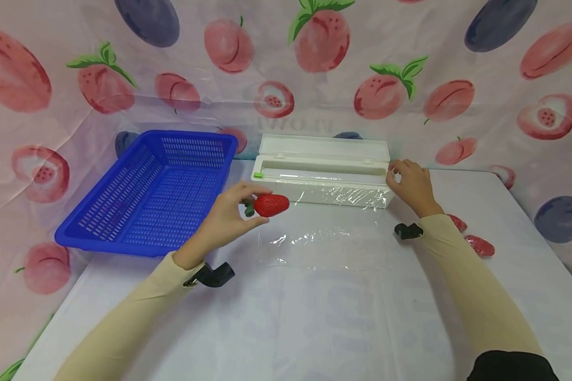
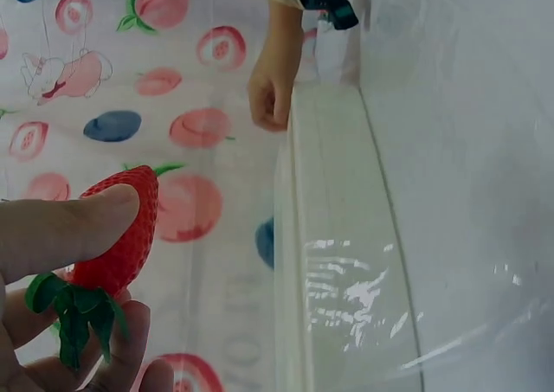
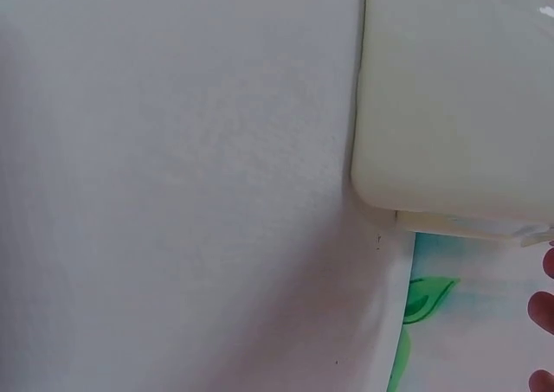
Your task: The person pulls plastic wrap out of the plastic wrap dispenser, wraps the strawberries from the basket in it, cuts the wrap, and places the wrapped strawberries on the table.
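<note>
A red strawberry (image 1: 273,205) with a green leafy cap lies between the thumb and fingers of my left hand (image 1: 231,209), which pinches it above the table. The left wrist view shows the same strawberry (image 2: 121,232) with its cap pointing down. My right hand (image 1: 412,185) is at the right end of a white cling film dispenser (image 1: 324,193), thumb and forefinger bent at its corner. The dispenser's lid (image 1: 324,148) stands raised. From its front, a sheet of clear film (image 1: 314,243) spreads over the table. Only fingertips (image 3: 543,310) of the right hand show in the right wrist view.
A blue plastic basket (image 1: 124,246) stands at the left, tilted, near the dispenser. Two shiny red pieces (image 1: 480,246) lie at the right beside the sleeve, one partly hidden. A fruit-printed cloth (image 1: 314,95) hangs behind the white table (image 1: 219,328).
</note>
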`<control>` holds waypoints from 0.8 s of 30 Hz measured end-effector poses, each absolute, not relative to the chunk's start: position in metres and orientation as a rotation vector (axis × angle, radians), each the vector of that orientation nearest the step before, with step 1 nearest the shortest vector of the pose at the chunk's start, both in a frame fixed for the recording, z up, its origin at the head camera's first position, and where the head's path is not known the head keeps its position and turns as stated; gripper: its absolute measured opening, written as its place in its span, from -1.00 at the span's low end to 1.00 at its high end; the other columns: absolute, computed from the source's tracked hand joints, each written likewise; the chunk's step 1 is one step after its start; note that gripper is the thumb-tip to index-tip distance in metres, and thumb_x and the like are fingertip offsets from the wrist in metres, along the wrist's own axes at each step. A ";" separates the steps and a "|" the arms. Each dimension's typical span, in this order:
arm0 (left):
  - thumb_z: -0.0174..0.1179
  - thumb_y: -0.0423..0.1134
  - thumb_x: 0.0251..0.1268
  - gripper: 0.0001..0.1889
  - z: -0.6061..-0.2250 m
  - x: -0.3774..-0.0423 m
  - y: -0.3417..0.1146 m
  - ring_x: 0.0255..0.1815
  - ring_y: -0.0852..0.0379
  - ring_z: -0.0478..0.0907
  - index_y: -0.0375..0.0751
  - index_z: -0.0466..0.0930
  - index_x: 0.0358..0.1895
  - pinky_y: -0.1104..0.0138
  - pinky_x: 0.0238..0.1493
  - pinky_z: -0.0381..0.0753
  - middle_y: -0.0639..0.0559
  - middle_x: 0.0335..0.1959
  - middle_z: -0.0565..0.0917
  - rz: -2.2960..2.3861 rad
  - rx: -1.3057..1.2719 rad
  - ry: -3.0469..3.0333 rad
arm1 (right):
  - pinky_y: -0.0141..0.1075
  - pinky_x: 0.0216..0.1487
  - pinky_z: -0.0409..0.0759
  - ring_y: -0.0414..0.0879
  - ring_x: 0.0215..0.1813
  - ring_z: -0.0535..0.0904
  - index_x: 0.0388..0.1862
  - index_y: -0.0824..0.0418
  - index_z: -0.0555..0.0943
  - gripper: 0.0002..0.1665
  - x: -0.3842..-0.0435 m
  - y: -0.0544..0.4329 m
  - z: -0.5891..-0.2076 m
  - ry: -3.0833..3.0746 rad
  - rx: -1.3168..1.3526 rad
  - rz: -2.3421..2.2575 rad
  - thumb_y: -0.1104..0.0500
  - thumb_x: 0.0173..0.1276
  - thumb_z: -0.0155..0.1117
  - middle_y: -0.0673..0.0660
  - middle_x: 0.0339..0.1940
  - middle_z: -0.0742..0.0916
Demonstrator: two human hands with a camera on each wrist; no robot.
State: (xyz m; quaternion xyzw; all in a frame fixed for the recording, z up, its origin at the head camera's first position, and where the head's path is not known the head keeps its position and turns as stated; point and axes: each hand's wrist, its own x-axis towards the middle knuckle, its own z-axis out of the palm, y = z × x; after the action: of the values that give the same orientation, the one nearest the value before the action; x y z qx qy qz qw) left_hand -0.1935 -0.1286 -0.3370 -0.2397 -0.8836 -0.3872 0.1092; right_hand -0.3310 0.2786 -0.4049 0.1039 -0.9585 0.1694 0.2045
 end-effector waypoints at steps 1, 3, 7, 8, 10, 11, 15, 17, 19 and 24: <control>0.44 -0.39 -0.10 -0.49 -0.339 -0.193 -0.125 -0.20 0.03 0.55 -0.22 0.58 0.05 0.22 -0.14 0.59 -0.12 -0.09 0.60 -1.147 -0.716 -2.597 | 0.07 -0.12 0.30 0.21 -0.10 0.50 -0.15 0.28 0.51 -0.73 -0.331 0.279 -0.405 -2.675 0.289 0.467 0.14 0.32 -0.03 0.31 -0.21 0.64; 0.43 -0.38 -0.09 -0.49 -0.343 -0.193 -0.117 -0.18 0.04 0.55 -0.21 0.58 0.06 0.24 -0.13 0.59 -0.11 -0.06 0.60 -1.150 -0.737 -2.608 | 0.09 -0.10 0.30 0.22 -0.10 0.50 -0.15 0.28 0.51 -0.73 -0.330 0.279 -0.404 -2.674 0.291 0.460 0.14 0.32 -0.02 0.31 -0.20 0.64; 0.43 -0.36 -0.08 -0.47 -0.354 -0.195 -0.102 -0.19 0.08 0.54 -0.17 0.57 0.09 0.32 -0.19 0.57 -0.07 -0.08 0.59 -1.174 -0.761 -2.659 | 0.13 -0.06 0.32 0.23 -0.08 0.50 -0.13 0.28 0.52 -0.73 -0.329 0.279 -0.404 -2.672 0.300 0.420 0.14 0.33 -0.01 0.31 -0.18 0.64; 0.43 -0.36 -0.07 -0.46 -0.357 -0.196 -0.099 -0.20 0.09 0.54 -0.15 0.57 0.09 0.34 -0.22 0.55 -0.06 -0.09 0.59 -1.180 -0.766 -2.673 | 0.14 -0.05 0.32 0.23 -0.08 0.49 -0.13 0.28 0.53 -0.73 -0.328 0.279 -0.403 -2.671 0.303 0.404 0.14 0.33 -0.01 0.31 -0.18 0.63; 0.44 -0.34 -0.07 -0.46 -0.363 -0.199 -0.092 -0.21 0.11 0.54 -0.13 0.56 0.10 0.38 -0.27 0.51 -0.04 -0.10 0.59 -1.194 -0.772 -2.701 | 0.16 -0.04 0.33 0.24 -0.09 0.48 -0.14 0.28 0.53 -0.73 -0.328 0.279 -0.403 -2.667 0.313 0.363 0.14 0.34 -0.01 0.32 -0.16 0.62; 0.44 -0.34 -0.07 -0.45 -0.366 -0.200 -0.088 -0.22 0.12 0.54 -0.12 0.56 0.11 0.40 -0.29 0.49 -0.03 -0.11 0.59 -1.198 -0.775 -2.712 | 0.18 -0.04 0.33 0.24 -0.10 0.48 -0.14 0.28 0.54 -0.73 -0.328 0.279 -0.402 -2.661 0.319 0.344 0.14 0.34 -0.01 0.33 -0.16 0.62; 0.44 -0.32 -0.08 -0.46 -0.375 -0.206 -0.076 -0.25 0.15 0.53 -0.10 0.57 0.10 0.42 -0.31 0.44 -0.04 -0.10 0.59 -1.196 -0.798 -2.724 | 0.23 0.00 0.31 0.28 -0.08 0.46 -0.12 0.30 0.54 -0.71 -0.327 0.279 -0.400 -2.642 0.331 0.282 0.14 0.34 0.01 0.37 -0.12 0.60; 0.44 -0.32 -0.08 -0.46 -0.378 -0.209 -0.070 -0.27 0.16 0.53 -0.10 0.57 0.10 0.42 -0.30 0.44 -0.04 -0.11 0.58 -1.206 -0.812 -2.721 | 0.24 0.04 0.28 0.30 -0.03 0.45 -0.08 0.31 0.53 -0.69 -0.324 0.278 -0.397 -2.646 0.321 0.274 0.14 0.34 0.01 0.38 -0.08 0.59; 0.45 -0.33 -0.09 -0.46 -0.381 -0.210 -0.066 -0.27 0.16 0.53 -0.10 0.57 0.09 0.42 -0.29 0.44 -0.04 -0.10 0.58 -1.229 -0.829 -2.715 | 0.24 0.08 0.25 0.31 0.01 0.44 -0.04 0.32 0.51 -0.68 -0.319 0.274 -0.393 -2.637 0.318 0.282 0.15 0.34 0.02 0.38 -0.05 0.58; 0.44 -0.37 -0.09 -0.47 -0.392 -0.214 -0.054 -0.26 0.17 0.54 -0.11 0.58 0.08 0.42 -0.27 0.46 -0.01 -0.11 0.58 -1.292 -0.851 -2.731 | 0.22 0.05 0.30 0.30 0.00 0.48 -0.08 0.33 0.53 -0.69 -0.292 0.252 -0.382 -2.526 0.460 0.288 0.18 0.24 0.16 0.37 -0.11 0.61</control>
State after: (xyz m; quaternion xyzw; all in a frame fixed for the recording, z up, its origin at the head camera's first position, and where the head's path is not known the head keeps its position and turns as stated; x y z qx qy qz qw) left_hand -0.2145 -0.0542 -0.3924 -0.2710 -0.8701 -0.4117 0.0013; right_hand -0.2916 0.2520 -0.3822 0.1713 -0.9398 0.1071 0.2755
